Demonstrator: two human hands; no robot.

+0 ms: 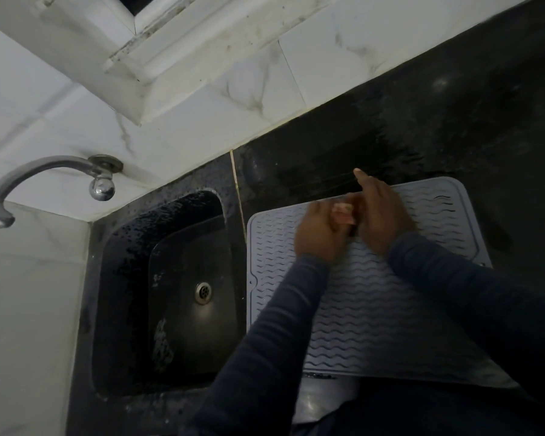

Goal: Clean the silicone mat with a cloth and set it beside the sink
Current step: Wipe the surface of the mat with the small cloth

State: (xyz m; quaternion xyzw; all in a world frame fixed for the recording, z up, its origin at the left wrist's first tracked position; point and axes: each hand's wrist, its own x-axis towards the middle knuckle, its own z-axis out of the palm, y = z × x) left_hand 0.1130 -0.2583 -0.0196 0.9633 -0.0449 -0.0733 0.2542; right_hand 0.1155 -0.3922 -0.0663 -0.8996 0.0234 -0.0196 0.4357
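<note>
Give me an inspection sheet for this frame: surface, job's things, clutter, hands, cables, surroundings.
Surface: dark countertop, glossy and wet-looking behind the mat.
Job's things: grey silicone mat lies flat on the counter, right of the sink; a small pinkish cloth is over the mat's far part.
Clutter: pale object below the mat's near edge, too dim to identify.
Hands: left hand grips the cloth; right hand meets it, but its grip is blurred.
Cables: nothing seen.
Surroundings: curved tap is mounted on white wall tiles; a window frame is above; the sink basin holds nothing but its drain.
</note>
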